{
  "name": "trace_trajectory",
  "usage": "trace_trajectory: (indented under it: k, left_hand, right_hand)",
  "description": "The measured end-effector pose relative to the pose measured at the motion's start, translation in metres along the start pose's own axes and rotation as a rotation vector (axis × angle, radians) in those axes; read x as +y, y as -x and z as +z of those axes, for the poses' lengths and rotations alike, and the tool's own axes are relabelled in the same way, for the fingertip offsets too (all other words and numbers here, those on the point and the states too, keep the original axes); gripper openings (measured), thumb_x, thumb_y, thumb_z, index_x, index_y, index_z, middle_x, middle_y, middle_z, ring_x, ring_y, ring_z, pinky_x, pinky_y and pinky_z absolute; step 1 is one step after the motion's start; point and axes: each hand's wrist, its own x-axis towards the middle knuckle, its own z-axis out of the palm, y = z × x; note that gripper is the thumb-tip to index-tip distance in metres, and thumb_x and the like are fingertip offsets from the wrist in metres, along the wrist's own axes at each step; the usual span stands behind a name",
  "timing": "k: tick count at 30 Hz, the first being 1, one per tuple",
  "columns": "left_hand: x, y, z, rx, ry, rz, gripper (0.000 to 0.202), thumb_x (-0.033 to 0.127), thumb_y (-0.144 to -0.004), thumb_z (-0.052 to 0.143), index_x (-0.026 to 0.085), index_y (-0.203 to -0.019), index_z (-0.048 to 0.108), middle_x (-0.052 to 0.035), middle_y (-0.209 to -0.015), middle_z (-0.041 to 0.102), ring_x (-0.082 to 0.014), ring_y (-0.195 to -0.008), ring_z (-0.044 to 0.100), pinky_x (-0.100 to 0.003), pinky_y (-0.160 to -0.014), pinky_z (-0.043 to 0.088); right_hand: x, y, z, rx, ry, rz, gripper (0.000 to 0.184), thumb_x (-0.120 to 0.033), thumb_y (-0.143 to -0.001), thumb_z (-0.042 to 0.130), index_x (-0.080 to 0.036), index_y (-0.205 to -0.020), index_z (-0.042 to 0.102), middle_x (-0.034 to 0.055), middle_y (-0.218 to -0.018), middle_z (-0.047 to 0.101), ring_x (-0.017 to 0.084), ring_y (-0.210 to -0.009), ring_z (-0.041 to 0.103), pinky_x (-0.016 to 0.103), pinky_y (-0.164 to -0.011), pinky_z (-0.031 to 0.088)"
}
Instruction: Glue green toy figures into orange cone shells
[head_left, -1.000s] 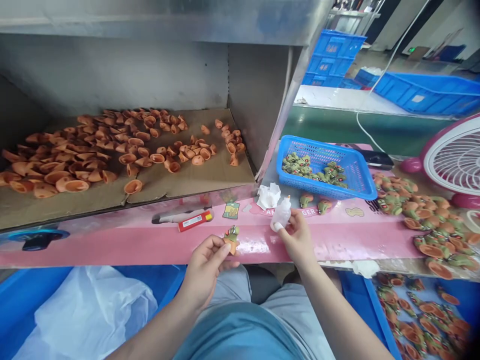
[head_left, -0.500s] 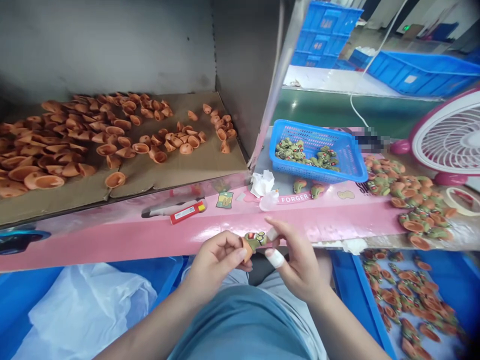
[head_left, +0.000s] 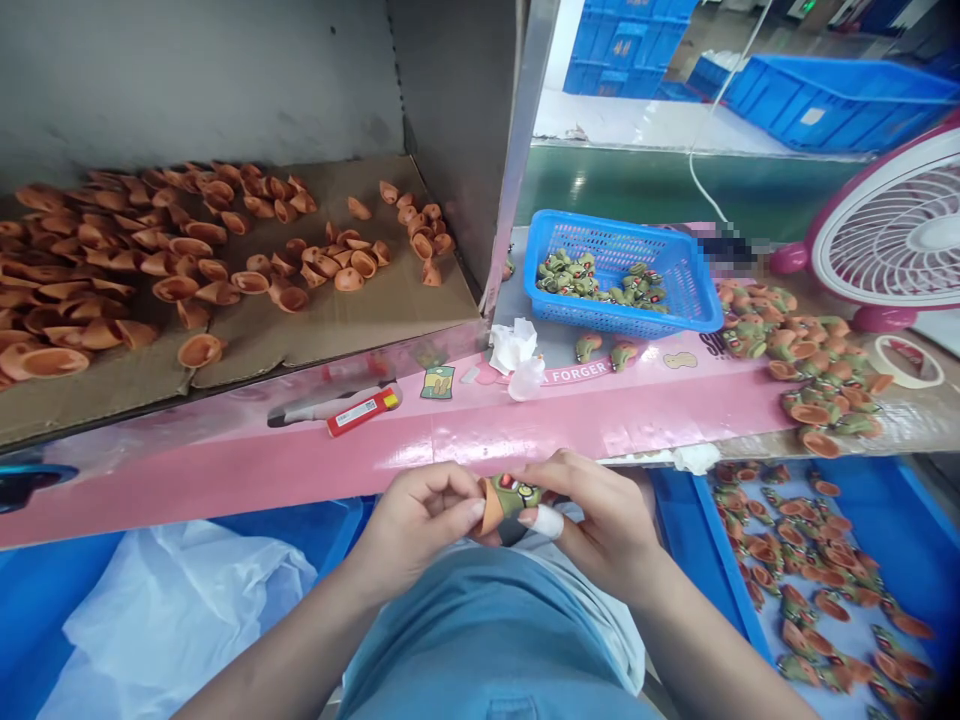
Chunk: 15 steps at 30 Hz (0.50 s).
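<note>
Over my lap, both hands grip one small toy figure with a green head and an orange cone base. My left hand pinches the orange end. My right hand, with white tape on a fingertip, closes on the green end. A small clear bottle lies on the pink board beside crumpled white tissue. Many orange cone shells lie spread on cardboard inside the metal booth.
A blue basket holds green heads. Finished figures are heaped at right and in a blue bin below. A red lighter, a pink fan, a tape roll and a white bag are nearby.
My right hand put the small bottle down on the pink board and came back to the toy. Both hands with the toy dropped lower toward my lap. The view tilted down.
</note>
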Motion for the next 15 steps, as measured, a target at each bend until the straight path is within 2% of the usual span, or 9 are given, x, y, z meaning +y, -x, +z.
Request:
trace_trajectory:
  k: [15]
  left_hand:
    - [0.0003,0.0021,-0.0021,-0.059,-0.045,0.010,0.015,0.021,-0.077,0.055,0.016,-0.063,0.051,-0.0012,-0.064,0.057,-0.0150,-0.062,0.057,-0.027,-0.062,0.045]
  right_hand:
    - [-0.0038,0.0048,0.0030,-0.056,0.032,0.025,0.026,-0.013,-0.080,0.054,-0.018,-0.106,0.051,0.0036,-0.085,0.059,0.013,-0.072,0.052,0.024,-0.063,0.043]
